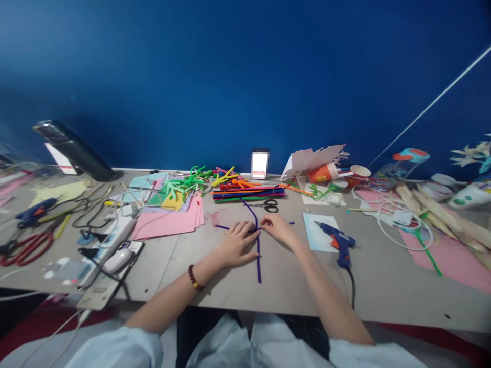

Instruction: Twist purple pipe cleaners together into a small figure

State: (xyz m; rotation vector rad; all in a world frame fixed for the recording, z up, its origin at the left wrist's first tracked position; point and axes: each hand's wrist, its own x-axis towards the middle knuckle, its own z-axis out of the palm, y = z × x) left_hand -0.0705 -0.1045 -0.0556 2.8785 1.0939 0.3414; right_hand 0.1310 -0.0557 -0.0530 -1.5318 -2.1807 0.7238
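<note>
Purple pipe cleaners [259, 263] lie crossed on the table, one running toward me and another sideways beneath both hands. My left hand [238, 243] rests flat with its fingers spread, pressing on the crossing from the left. On the other side, my right hand [275, 227] has its fingers curled in a pinch at the crossing, on a purple pipe cleaner. The exact grip is partly hidden by the fingers. Just beyond the hands lie black scissors [270, 205] and a bundle of coloured pipe cleaners [249, 194].
A blue glue gun [341, 243] lies at the right on pale paper, its cord hanging over the front edge. Pink paper [169, 222], a power strip [109, 248] and a phone with a mouse [118, 259] sit left. A lit phone [260, 163] stands against the wall.
</note>
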